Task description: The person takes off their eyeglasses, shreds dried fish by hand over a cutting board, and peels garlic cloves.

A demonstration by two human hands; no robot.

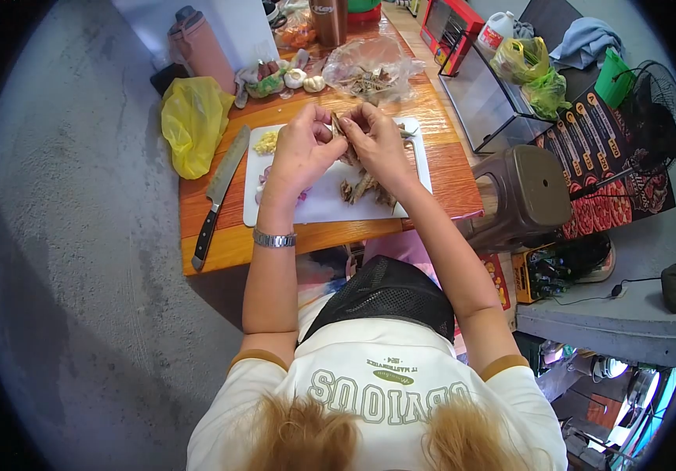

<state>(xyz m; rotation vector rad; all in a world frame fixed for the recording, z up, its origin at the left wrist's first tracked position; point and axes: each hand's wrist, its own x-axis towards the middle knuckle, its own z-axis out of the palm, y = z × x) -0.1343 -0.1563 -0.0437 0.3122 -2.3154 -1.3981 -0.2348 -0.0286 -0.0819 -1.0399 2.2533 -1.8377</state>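
Over a white cutting board point(330, 210), my left hand point(306, 149) and my right hand point(378, 149) meet with fingers pinched on a small brown dried fish point(335, 123). More dried fish point(365, 188) lie in a loose pile on the board below my right hand. Chopped yellowish garlic point(266, 142) sits at the board's upper left. Pieces of chopped red onion point(303, 195) show partly behind my left wrist. To the left of the board rests a large knife point(225, 174) with a black handle. Beyond my hands, an open clear plastic bag point(373, 74) contains more dried fish.
Garlic bulbs point(295, 78) lie at the back beside a pink bottle point(199, 49). A yellow plastic bag point(194, 125) hangs over the table's left edge. A brown tumbler point(328, 22) stands farther back. Right of the table are a brown stool point(532, 188) and a glass tank point(487, 102).
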